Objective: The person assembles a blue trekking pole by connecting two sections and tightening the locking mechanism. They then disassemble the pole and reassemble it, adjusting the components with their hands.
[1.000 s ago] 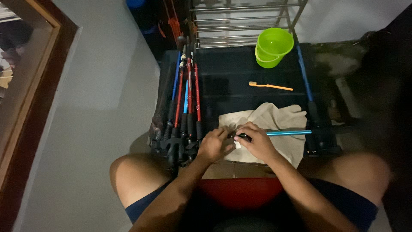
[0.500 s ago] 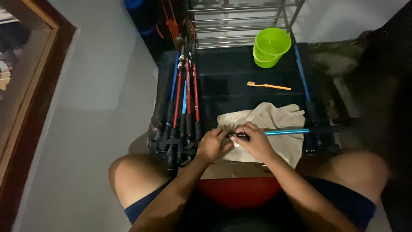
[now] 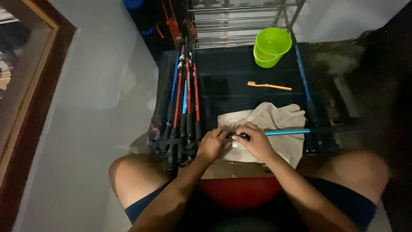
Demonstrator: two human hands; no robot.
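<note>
slim blue metal pole (image 3: 286,132) held in both hands over crumpled cloth (image 3: 274,118).

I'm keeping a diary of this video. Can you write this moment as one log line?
left hand: grips pole end | right hand: holds blue pole | under: beige cloth | nearby: orange toothbrush, green bucket

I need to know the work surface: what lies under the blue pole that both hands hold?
Under the blue pole lies a beige cloth, spread on the dark surface. Left hand and right hand cover the pole's near end.
</note>
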